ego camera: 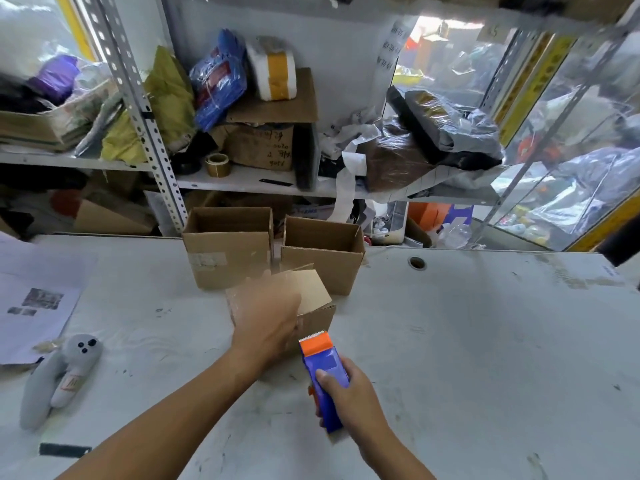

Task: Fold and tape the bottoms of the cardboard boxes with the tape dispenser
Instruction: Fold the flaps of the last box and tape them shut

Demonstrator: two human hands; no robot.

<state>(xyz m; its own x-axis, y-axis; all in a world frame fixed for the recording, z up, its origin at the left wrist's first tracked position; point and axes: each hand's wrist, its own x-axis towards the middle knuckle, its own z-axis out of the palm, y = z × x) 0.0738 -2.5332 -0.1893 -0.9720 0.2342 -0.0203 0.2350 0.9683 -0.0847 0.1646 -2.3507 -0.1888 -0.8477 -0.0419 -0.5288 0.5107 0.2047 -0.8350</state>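
Dispenser (pixel 323 375) in right hand (pixel 349 396), beside box (pixel 311 306).

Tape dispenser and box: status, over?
Right hand grips tape dispenser. Left hand steadies near box, blurred. Nothing blocking.

A scuffed white worktable (pixel 467 341) fills the foreground, with a round hole (pixel 417 262) near its far edge. Behind it stands a grey slotted-metal shelving rack (pixel 145 109) against a pale wall (pixel 346 46) — its shelves crammed with bags, cartons and a tape roll (pixel 218 164). Clear plastic sheeting (pixel 571 168) hangs at right — daylight glows through it.
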